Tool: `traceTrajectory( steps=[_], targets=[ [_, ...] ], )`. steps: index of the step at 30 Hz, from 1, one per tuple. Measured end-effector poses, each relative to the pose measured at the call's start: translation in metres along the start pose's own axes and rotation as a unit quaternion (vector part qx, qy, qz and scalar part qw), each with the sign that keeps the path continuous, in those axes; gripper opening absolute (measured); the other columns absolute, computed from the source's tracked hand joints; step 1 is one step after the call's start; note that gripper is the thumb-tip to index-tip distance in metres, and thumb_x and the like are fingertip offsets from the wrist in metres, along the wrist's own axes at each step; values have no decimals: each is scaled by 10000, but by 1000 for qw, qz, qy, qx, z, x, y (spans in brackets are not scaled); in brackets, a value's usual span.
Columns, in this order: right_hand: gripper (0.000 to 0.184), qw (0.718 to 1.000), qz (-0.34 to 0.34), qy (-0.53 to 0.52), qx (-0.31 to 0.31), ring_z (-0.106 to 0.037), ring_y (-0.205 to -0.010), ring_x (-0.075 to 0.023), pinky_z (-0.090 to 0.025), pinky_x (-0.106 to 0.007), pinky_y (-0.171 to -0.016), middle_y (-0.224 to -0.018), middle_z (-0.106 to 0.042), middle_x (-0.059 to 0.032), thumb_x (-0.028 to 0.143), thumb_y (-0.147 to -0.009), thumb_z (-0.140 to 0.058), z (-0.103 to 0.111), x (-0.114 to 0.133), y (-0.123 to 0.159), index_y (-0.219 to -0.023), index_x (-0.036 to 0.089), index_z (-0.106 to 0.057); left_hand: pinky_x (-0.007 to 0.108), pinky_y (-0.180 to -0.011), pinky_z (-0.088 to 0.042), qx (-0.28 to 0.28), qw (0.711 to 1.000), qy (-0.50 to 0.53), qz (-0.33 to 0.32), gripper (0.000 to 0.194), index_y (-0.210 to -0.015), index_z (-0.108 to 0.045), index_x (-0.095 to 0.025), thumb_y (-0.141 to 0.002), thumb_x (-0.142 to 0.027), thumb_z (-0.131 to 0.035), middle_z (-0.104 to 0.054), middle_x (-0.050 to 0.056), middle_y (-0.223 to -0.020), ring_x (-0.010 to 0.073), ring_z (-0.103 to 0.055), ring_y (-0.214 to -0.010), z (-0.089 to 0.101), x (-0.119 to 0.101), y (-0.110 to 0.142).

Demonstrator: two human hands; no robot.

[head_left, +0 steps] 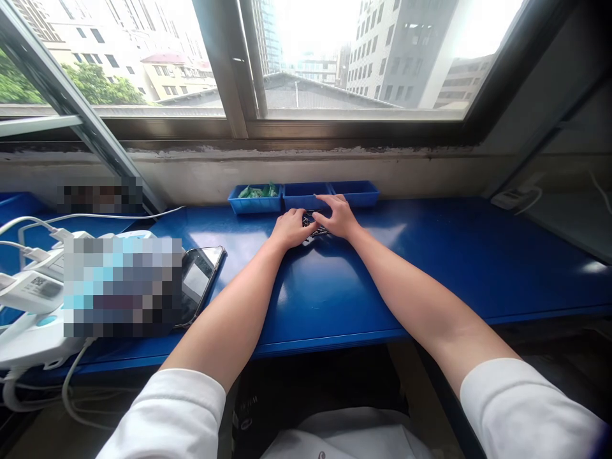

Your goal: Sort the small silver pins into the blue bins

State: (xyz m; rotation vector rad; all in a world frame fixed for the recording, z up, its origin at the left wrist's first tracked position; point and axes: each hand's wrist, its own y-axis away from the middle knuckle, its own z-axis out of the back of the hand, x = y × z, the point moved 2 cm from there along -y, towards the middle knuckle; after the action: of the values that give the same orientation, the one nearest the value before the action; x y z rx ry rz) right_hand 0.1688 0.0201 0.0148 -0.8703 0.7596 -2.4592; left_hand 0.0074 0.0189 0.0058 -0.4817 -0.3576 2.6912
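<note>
White sleeves point(176, 408) come nearest in the head view. Beyond them, small dark, white-streaked items point(306, 221) lie on the blue table point(325, 293), near the blue bins point(255, 204) — the left hand point(289, 229) curled over them, its grip unclear; the right hand point(340, 218) has thumb and fingers spread apart.

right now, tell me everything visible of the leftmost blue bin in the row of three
The leftmost blue bin is a shallow, open-topped rectangular box, apparently plastic. It stands upright at the back of the blue tabletop, near the wall, close beside the middle bin; whether they touch is unclear. Crumpled green pieces, too small to identify, lie in it, some reaching its rim. No hand touches it; the left hand is nearer the camera, to its right.
</note>
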Motion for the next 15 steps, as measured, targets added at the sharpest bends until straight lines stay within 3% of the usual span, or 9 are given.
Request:
traceTrajectory(
  steps=[3,8,15],
  targets=[
    [640,993,-25,102,51,-395,-1197,-313,-333,-479,-988,-1421,-456,-65,542,-827,-462,-6,7,-1,-1370,203,-454,369,-944,-410,36,999,-10,-33,618,-1195,-566,-182,-817,-643,-404,-604,115,-1173,289,-536,-1135,-2,-2,2],
    [711,973,-75,173,134,-313,-1256,-352,-302,-518,-983,-1520,-295,-50,646,-874,-227,-12,11,-4,-1438,229,-343,354,-917,-421,52,997,-28,-57,638,-1199,-569,-186,-784,-653,-441,-602,109,-1168,290,-550,-1103,-2,-5,3],
    [767,972,-98,172,130,-275,-1279,-367,-279,-545,-1003,-1546,-224,-43,679,-833,-288,-14,2,-6,-1454,230,-301,349,-888,-431,56,995,-43,-69,608,-1131,-596,-176,-780,-651,-451,-620,106,-1101,293,-558,-1070,0,-8,3]
  ],
)
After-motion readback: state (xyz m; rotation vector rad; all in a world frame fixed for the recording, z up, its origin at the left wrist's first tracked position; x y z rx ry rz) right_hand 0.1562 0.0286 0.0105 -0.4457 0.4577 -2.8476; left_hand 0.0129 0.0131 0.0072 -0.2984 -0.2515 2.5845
